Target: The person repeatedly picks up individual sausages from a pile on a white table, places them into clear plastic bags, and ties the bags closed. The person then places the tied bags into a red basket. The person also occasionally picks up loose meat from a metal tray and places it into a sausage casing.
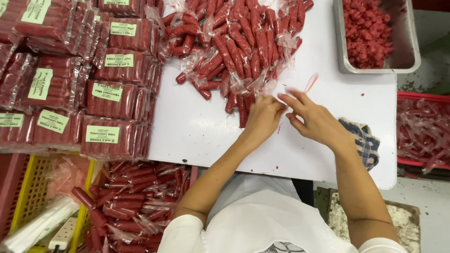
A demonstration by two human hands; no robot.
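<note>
A heap of red sausages in clear plastic wrappers (234,51) lies on the white table (197,131). My left hand (263,118) rests at the near edge of the heap, fingers curled on a wrapped sausage (243,112). My right hand (315,121) is just to its right, pinching the end of a thin clear wrapper strip (310,83), which is blurred and sticks up from the fingers. The two hands almost touch.
Stacks of labelled flat packs of sausages (115,93) fill the table's left side. A metal tray of red meat (370,33) sits at the far right. A checked cloth (363,138) lies by my right wrist. Crates of wrapped sausages (131,206) and wrappers (422,131) stand below.
</note>
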